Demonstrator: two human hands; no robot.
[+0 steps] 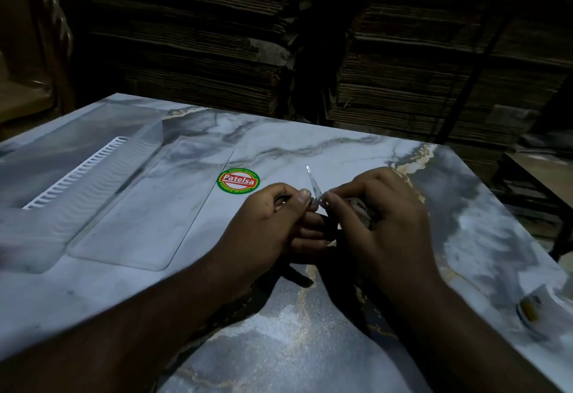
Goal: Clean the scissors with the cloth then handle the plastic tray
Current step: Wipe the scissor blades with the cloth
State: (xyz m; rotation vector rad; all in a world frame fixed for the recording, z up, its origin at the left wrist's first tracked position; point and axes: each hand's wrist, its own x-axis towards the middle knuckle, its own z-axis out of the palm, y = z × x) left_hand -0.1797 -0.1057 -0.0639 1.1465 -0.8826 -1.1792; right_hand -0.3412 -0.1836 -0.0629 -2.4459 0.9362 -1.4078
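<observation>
Small scissors [312, 182] point their thin metal blades up and away between my two hands, over the middle of the marble-patterned table [310, 346]. My left hand [279, 225] grips the dark handles, mostly hidden under its fingers. My right hand [381, 222] pinches the base of the blades, with a crumpled greyish cloth [361, 206] tucked under its fingers. A clear plastic tray [145, 206] lies flat on the table to the left, apart from both hands.
A larger clear tray with a white ribbed strip [77, 172] sits at the far left. A round red and green sticker [238, 180] lies just beyond my left hand. A small object [528, 312] rests at the right edge. Stacked cardboard [418, 51] rises behind the table.
</observation>
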